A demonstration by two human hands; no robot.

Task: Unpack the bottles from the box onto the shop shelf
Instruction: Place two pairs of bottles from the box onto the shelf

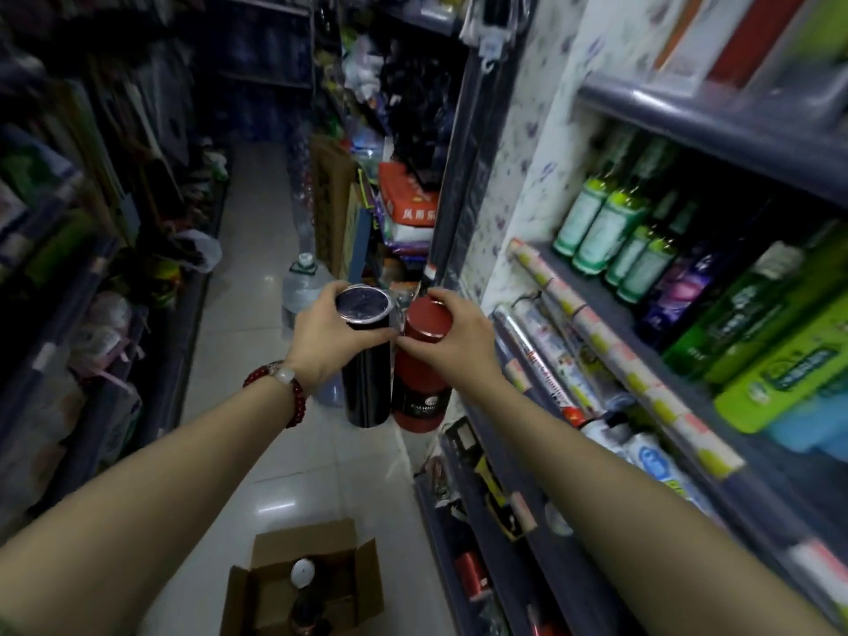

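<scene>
Mid-aisle, above the floor: left hand clamped on a black bottle, right hand on a red bottle, neither shelved yet. Box at the feet is open with at least one white-capped bottle left (rest too dark). Shelf on the right looks crowded.

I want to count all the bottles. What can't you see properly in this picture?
Head view only:
- Cardboard box: the bottom edge cuts it off; its dark inside hides the count beyond one white cap.
- Black bottle: left hand covers its side.
- Red bottle: label too small to read.
- Shelf goods: blurred.
</scene>
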